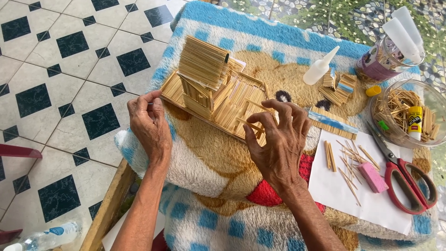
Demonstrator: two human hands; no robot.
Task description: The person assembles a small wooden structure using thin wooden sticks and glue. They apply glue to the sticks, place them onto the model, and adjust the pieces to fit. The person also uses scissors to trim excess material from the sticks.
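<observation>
A small house built of wooden sticks stands on a stick base on a fluffy blue and tan blanket. My left hand grips the base's near left edge between thumb and fingers. Over the base's near right corner, my right hand has its fingertips pinched around a thin stick piece of the low fence there.
White paper with loose sticks and a pink eraser lies at the right, next to red-handled scissors. Further back are a clear bowl of sticks, a glue bottle and a jar. Tiled floor lies left.
</observation>
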